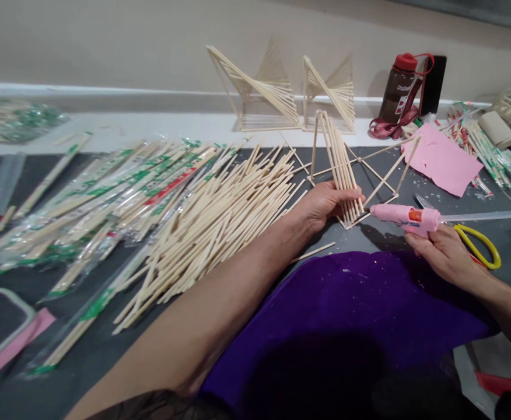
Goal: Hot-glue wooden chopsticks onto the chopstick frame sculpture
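My left hand (328, 201) is closed round the lower part of a frame of wooden chopsticks (338, 153), with its thumb pressed across a fan of slanted sticks. In my right hand (443, 251) is a pink glue gun (406, 217), held level, a long clear glue stick (485, 216) coming out of its back. Its nozzle points left and is at the lower right corner of the fan, close to my left thumb. I cannot tell whether the tip touches the wood. A large pile of loose chopsticks (224, 219) lies left of my left hand.
Two finished-looking stick frames (266, 96) stand against the wall. Wrapped chopsticks (119, 186) cover the left of the table. A bottle (398, 87), a pink sheet (441, 157) and yellow-handled scissors (478, 248) are on the right. Purple cloth (325, 303) is in front of me.
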A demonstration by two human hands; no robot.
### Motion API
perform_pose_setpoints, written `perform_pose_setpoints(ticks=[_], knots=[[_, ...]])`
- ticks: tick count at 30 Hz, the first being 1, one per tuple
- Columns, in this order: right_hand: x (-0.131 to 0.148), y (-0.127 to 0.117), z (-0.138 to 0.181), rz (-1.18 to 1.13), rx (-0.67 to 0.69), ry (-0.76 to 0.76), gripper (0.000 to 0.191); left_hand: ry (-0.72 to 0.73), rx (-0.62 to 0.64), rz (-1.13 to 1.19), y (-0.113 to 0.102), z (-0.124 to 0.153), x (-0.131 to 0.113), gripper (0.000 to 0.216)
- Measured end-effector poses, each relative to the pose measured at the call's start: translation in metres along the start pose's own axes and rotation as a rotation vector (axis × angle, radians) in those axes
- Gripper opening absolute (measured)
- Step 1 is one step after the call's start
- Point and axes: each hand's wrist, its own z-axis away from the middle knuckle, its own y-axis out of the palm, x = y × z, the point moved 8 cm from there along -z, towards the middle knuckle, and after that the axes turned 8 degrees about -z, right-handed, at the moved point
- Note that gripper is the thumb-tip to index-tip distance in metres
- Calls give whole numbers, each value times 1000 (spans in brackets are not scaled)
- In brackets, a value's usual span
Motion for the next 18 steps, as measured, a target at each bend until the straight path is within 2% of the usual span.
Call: perform_pose_setpoints(ticks=[5, 18], knots=[[-4, 0, 1, 2, -2, 38, 39, 7, 2, -7, 0, 0, 0, 7], [-7, 1, 1, -37, -12, 62, 37, 3, 1, 5, 0, 0, 0, 8]])
